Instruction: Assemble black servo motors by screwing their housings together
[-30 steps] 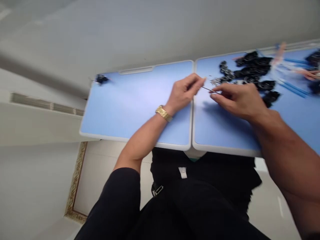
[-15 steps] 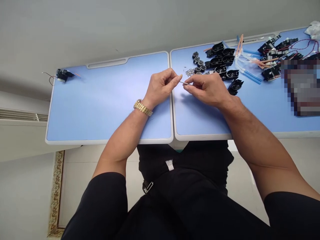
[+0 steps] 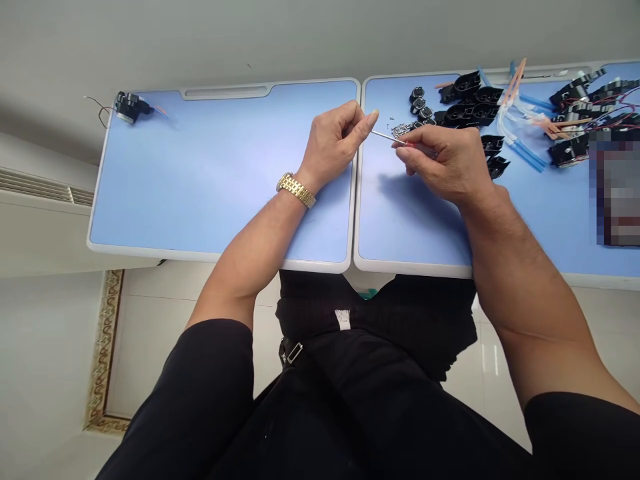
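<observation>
Gripping thin metal tool [image 3: 385, 136] at one o'clock by its red section [image 3: 410, 145], using right hand [image 3: 450, 163] at two; baring more length than half a second ago, probably gaining turning room. Pinching left hand [image 3: 334, 143] closed at tool's far end, toward twelve; cannot tell if trapping anything.

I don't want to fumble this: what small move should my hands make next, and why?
Probably steady the thin metal tool with the left hand: it reaches that hand's closed fingertips, while the right hand holds its red end. Its tip is hidden.
</observation>
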Demonstrator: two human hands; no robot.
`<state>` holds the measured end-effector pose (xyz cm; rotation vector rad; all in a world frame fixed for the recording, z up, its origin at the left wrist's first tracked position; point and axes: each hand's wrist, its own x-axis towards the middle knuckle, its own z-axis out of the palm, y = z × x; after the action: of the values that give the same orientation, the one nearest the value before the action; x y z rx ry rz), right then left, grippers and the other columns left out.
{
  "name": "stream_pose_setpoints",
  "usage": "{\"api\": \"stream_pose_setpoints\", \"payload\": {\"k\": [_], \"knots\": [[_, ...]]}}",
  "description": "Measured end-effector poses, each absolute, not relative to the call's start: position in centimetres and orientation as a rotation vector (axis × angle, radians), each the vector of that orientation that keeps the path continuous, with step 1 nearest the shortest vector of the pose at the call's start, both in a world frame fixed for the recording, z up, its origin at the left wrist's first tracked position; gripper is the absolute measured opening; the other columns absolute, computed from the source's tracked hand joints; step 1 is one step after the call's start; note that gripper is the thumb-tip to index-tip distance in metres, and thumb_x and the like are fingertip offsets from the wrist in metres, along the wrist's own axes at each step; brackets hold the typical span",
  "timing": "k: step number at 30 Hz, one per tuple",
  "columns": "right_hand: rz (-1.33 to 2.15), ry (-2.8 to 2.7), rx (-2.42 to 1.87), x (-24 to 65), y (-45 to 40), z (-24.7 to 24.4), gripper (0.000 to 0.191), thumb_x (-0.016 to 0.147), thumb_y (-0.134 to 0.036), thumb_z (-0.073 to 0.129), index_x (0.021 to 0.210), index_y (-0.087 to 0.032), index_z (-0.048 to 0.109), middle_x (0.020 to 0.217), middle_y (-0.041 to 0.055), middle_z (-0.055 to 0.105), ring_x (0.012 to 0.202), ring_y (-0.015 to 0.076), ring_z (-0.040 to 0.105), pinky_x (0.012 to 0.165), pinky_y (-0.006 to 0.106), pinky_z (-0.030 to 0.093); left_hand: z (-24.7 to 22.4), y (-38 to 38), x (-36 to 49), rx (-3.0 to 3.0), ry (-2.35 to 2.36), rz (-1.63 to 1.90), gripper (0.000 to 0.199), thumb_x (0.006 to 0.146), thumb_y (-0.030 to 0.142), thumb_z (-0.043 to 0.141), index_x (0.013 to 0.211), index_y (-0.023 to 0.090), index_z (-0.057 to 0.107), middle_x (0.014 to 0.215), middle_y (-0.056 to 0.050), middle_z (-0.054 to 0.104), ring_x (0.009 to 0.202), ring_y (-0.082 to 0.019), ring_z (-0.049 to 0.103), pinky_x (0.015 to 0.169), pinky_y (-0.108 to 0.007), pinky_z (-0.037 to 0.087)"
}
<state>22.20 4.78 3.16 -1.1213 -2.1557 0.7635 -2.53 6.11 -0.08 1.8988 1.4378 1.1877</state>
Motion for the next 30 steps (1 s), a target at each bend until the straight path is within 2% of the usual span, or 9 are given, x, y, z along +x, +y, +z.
{"api": "stream_pose_setpoints", "payload": {"k": [7, 16, 21, 26, 28, 30], "knots": [[0.702, -2.119, -1.139, 22.5, 5.4, 2.5, 0.032, 0.103, -0.055, 0.069, 0.102, -0.028, 0.084, 0.075, 0.0022, 0.072, 0.067, 0.0222, 0.062, 0.073, 0.04, 0.048, 0.3, 5.7, -2.7, 1.819, 1.337, 1.297, 0.059, 0.104, 0.074, 0.07, 0.075, 0.025, 0.054, 0.064, 0.001, 0.047, 0.068, -0.018, 0.059, 0.061, -0.033, 0.044], [0.732, -2.118, -1.055, 22.5, 5.9, 2.2, 0.025, 0.098, -0.045, 0.07, 0.099, -0.024, 0.085, 0.072, -0.0006, 0.071, 0.063, 0.0174, 0.055, 0.069, 0.035, 0.043, 1.1, 5.3, -2.7, 1.859, 1.303, 1.293, 0.064, 0.103, 0.08, 0.064, 0.071, 0.025, 0.055, 0.06, 0.001, 0.051, 0.058, -0.016, 0.047, 0.055, -0.034, 0.035], [0.76, -2.113, -1.037, 22.4, 5.9, 2.2, 0.023, 0.097, -0.046, 0.072, 0.098, -0.027, 0.085, 0.077, 0.0001, 0.076, 0.065, 0.0182, 0.061, 0.07, 0.035, 0.046, 1.2, 5.0, -2.8, 1.87, 1.296, 1.283, 0.064, 0.104, 0.079, 0.063, 0.071, 0.025, 0.056, 0.059, 0.002, 0.053, 0.056, -0.015, 0.046, 0.054, -0.033, 0.036], [0.886, -1.966, -1.014, 22.5, 5.5, 2.6, 0.025, 0.097, -0.047, 0.077, 0.106, -0.026, 0.086, 0.084, 0.002, 0.08, 0.071, 0.0201, 0.07, 0.073, 0.037, 0.053, 1.2, 4.7, -2.7, 1.853, 1.311, 1.267, 0.063, 0.106, 0.077, 0.061, 0.073, 0.025, 0.056, 0.057, 0.003, 0.055, 0.054, -0.014, 0.045, 0.054, -0.032, 0.037], [0.976, -1.818, -1.0, 22.5, 5.5, 3.0, 0.026, 0.096, -0.05, 0.081, 0.105, -0.026, 0.086, 0.082, 0.0018, 0.079, 0.068, 0.0189, 0.069, 0.069, 0.036, 0.054, 1.2, 4.6, -2.8, 1.845, 1.285, 1.253, 0.063, 0.106, 0.078, 0.061, 0.073, 0.024, 0.057, 0.056, 0.003, 0.055, 0.053, -0.014, 0.046, 0.054, -0.031, 0.037], [1.044, -1.671, -0.972, 22.5, 5.5, 3.4, 0.028, 0.092, -0.053, 0.086, 0.098, -0.026, 0.085, 0.076, 0.0009, 0.075, 0.06, 0.0163, 0.063, 0.059, 0.034, 0.051, 1.1, 4.4, -2.8, 1.84, 1.239, 1.22, 0.063, 0.105, 0.079, 0.062, 0.075, 0.024, 0.06, 0.055, 0.003, 0.057, 0.051, -0.013, 0.048, 0.054, -0.031, 0.039]]}}
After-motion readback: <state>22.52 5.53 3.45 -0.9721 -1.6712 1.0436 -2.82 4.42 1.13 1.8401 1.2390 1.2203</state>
